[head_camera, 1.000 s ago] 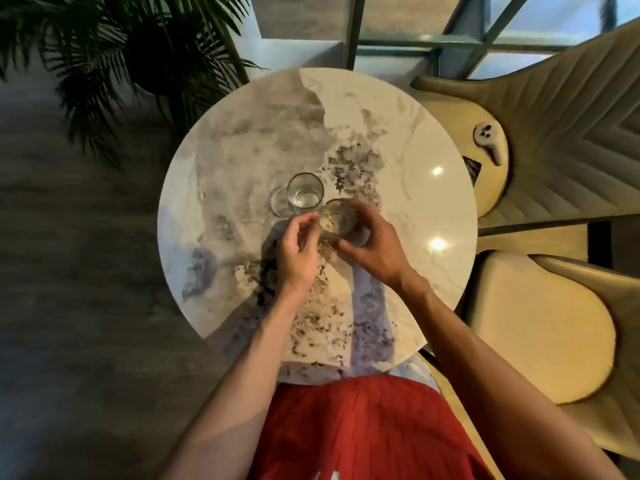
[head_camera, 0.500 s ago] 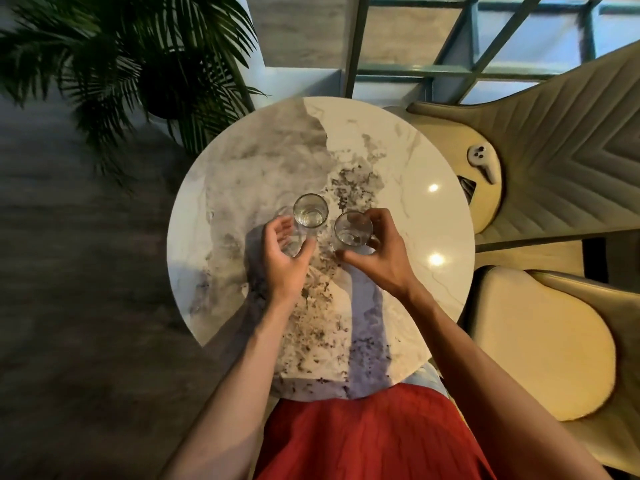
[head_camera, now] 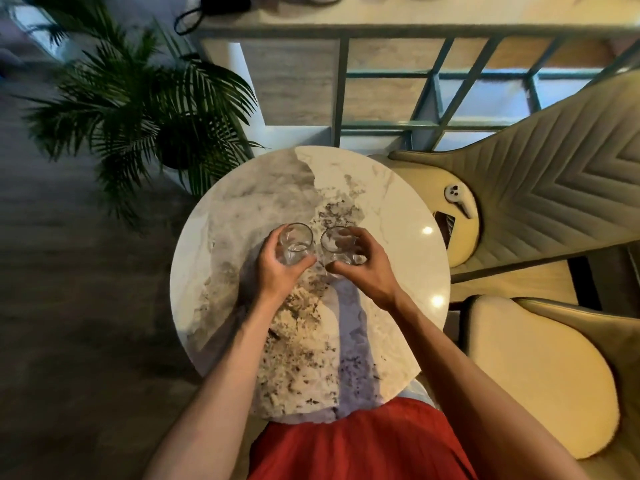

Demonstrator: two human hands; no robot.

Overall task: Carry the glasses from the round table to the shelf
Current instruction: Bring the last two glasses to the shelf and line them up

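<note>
Two clear drinking glasses are over the middle of the round marble table (head_camera: 381, 202). My left hand (head_camera: 277, 268) is wrapped around the left glass (head_camera: 296, 242). The right glass (head_camera: 337, 242) is gripped from the right side by my right hand (head_camera: 363, 265). The two glasses are side by side, almost touching. I cannot tell whether their bases still rest on the tabletop. A shelf unit with a pale top (head_camera: 346, 15) and a dark metal frame (head_camera: 343, 88) stands just beyond the table.
A potted palm (head_camera: 138, 109) stands left of the shelf. Two beige padded chairs (head_camera: 536, 188) (head_camera: 540, 375) crowd the table's right side; a white controller (head_camera: 457, 197) lies on the nearer-back one. Grey floor (head_camera: 69, 306) stretches to the left.
My left hand moved from beside the left glass to close around it. The right hand kept its hold on the right glass. The view rose, bringing the shelf top into sight.
</note>
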